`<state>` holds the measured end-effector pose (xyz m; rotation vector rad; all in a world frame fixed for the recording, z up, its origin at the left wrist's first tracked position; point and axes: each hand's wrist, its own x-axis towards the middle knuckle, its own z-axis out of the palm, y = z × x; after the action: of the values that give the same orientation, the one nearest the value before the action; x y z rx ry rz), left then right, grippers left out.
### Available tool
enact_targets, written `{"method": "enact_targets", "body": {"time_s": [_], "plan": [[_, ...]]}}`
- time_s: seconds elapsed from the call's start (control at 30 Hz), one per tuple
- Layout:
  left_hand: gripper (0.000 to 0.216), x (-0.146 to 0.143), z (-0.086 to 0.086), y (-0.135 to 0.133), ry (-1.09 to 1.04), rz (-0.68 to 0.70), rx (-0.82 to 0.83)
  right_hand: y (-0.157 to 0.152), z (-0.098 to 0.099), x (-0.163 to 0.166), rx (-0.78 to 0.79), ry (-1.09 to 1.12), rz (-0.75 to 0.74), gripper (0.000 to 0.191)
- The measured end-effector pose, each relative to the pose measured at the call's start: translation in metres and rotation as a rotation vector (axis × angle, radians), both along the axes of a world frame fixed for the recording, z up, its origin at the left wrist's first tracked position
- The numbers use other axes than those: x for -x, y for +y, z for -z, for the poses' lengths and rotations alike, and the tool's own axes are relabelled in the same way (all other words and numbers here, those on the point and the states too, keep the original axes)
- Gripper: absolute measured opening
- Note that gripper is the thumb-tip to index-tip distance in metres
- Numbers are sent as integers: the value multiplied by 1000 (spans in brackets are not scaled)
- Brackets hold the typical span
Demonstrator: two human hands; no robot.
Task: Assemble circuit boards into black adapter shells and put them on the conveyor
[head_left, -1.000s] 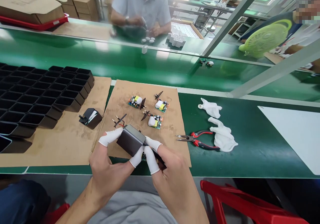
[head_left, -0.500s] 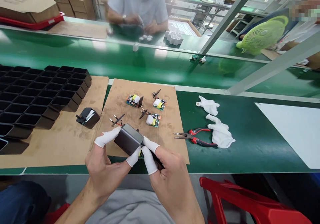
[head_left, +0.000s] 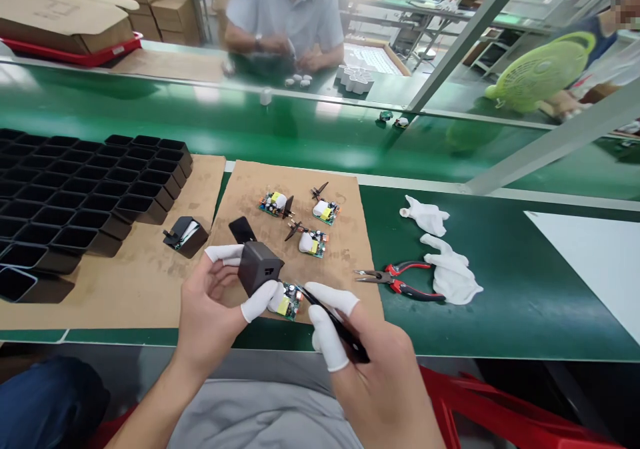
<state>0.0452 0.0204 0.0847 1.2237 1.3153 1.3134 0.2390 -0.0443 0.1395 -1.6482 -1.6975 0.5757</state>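
My left hand [head_left: 220, 302], in white finger cots, is closed around a black box-shaped plastic housing [head_left: 260, 267]. A small cut-out shows on the face turned toward me. A flat black plate [head_left: 243, 229] sticks out behind the housing's far left end. My right hand [head_left: 365, 335], also in finger cots, grips black tweezers [head_left: 343, 332] whose tips point up and left. Those tips are near a small circuit board [head_left: 290, 302] with a yellow transformer, lying just below the housing. Several more boards with black plug plates, one of them a circuit board [head_left: 314, 242], lie beyond my hands.
Rows of open black housings [head_left: 90, 219] stand on cardboard at left, beside one filled housing [head_left: 186, 237]. Red-handled pliers [head_left: 400, 280] and white cloth-like pieces [head_left: 455, 272] lie at right. Behind a green ledge, a person [head_left: 287, 22] works; a green fan [head_left: 545, 72] stands at back right.
The housing has turned in my left hand, so its end with the cut-out faces me. My right hand has drawn away from it to the right, tweezers in hand. The view has shifted slightly.
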Motion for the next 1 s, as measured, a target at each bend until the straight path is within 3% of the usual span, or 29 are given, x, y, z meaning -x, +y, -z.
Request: {"method": "enact_targets", "body": {"time_s": [0.13, 0.33, 0.57, 1.0], "plan": [[58, 5, -5, 7, -211, 72, 163, -2, -1, -10, -33, 42, 27, 24], [61, 3, -8, 6, -261, 86, 204, 3, -3, -4, -100, 62, -14, 26], [52, -1, -6, -4, -150, 38, 65, 7, -10, 5, -110, 33, -41, 29], [54, -6, -1, -14, 113, -55, -236, 14, -20, 14, -109, -79, -38, 26]]}}
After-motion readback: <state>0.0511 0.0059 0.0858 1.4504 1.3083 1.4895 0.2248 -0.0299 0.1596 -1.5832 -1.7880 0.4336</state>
